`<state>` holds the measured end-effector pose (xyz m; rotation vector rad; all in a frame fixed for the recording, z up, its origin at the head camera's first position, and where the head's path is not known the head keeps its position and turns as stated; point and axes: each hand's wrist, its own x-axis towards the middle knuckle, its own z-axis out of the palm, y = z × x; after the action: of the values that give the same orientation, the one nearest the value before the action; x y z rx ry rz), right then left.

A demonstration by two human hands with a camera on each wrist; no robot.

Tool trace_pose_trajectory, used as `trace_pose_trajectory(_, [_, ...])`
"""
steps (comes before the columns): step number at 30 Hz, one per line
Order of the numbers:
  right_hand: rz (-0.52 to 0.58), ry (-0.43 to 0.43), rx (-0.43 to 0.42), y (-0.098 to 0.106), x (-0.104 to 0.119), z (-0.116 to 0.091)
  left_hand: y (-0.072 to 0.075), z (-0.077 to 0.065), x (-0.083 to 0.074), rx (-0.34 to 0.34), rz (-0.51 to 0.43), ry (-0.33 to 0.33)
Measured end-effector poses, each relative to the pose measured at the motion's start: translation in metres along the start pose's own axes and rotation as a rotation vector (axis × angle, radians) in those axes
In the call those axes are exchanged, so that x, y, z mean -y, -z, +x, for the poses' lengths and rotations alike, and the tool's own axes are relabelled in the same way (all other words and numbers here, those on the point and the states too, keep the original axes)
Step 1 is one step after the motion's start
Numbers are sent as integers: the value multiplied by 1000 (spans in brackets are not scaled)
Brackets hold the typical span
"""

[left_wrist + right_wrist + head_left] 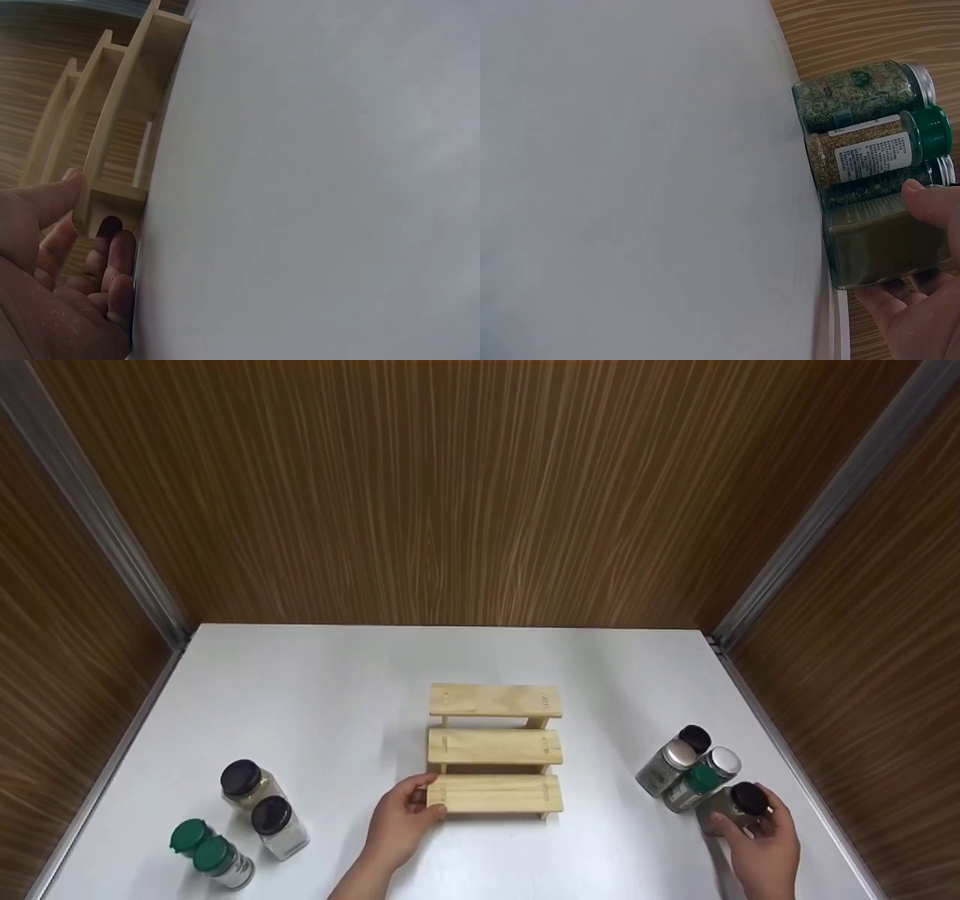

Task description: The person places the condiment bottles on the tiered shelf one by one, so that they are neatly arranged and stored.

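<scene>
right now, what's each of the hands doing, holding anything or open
Left hand: closed, holding the wooden rack at its near left end.
Right hand: closed, holding a black-capped jar.

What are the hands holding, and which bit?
The right hand holds a black-capped jar by its sides; the left hand pinches the wooden rack at the left end of its lowest shelf.

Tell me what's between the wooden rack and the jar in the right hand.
In the head view, bare white tabletop stretches from the rack, then the green-lidded jar comes before the held jar.
</scene>
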<state>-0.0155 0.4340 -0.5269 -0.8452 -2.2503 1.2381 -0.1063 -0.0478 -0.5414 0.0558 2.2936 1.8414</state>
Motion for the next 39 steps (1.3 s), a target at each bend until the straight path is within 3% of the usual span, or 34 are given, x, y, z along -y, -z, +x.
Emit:
trace_pose_trajectory(11, [149,94,-73,5,15,-10,0,1,-3,-8,25,23])
trace_pose_trajectory(28, [354,148,-53,23,71,-26,0,0,-3,-22,54,57])
trace_pose_trajectory(34, [261,233,-58,17,87,-29,0,0,-2,-25,56,44])
trace_pose_trajectory(39, [300,241,-28,9,95,-29,0,-3,-1,-18,34,11])
